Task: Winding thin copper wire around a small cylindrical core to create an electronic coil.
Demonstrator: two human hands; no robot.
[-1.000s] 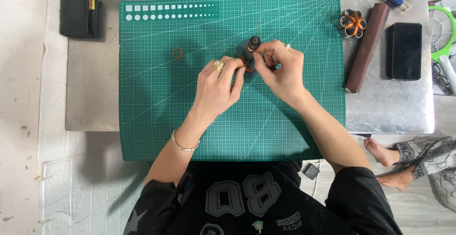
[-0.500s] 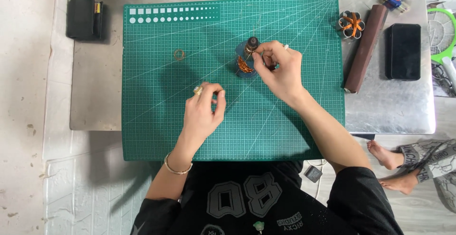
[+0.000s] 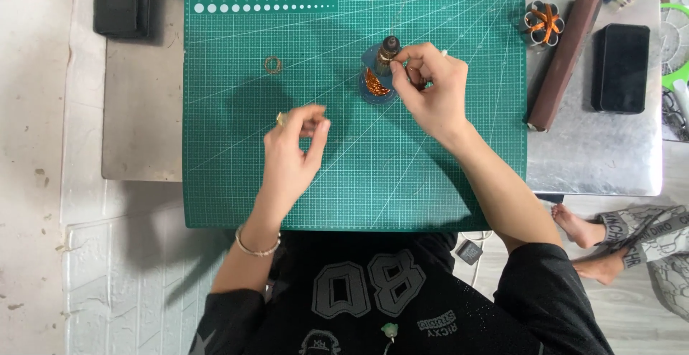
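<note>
Grey metal covers my desk (image 3: pixel 596 161), and one large green cutting mat with a white grid (image 3: pixel 344 183) lies across most of it. On the mat I count two small things: one small dark bottle-shaped piece with a round blue base and orange copper-coloured wire coiled at its foot (image 3: pixel 380 75), standing near the top centre, and one thin brass ring (image 3: pixel 273 64), lying flat by itself well to the left of it.

My right hand (image 3: pixel 430 93) is at the bottle-shaped piece, its fingers (image 3: pixel 402 68) pinched against the top of it, thumb and forefinger closed on the neck. My left hand (image 3: pixel 294 150) hovers above the mat lower down, apart from the piece and below the ring; its fingertips are drawn together in a pinch, and I cannot tell whether something tiny sits between them. One thin bangle circles that wrist.

Off the mat to the right lie one brown rolled tube (image 3: pixel 563 61), set at a slant, one black flat phone (image 3: pixel 621 68) beside it, and one small cluster of metal rings with orange wire (image 3: pixel 542 25) just above the tube's upper end. At the far left corner sits one black case (image 3: pixel 122 2).
</note>
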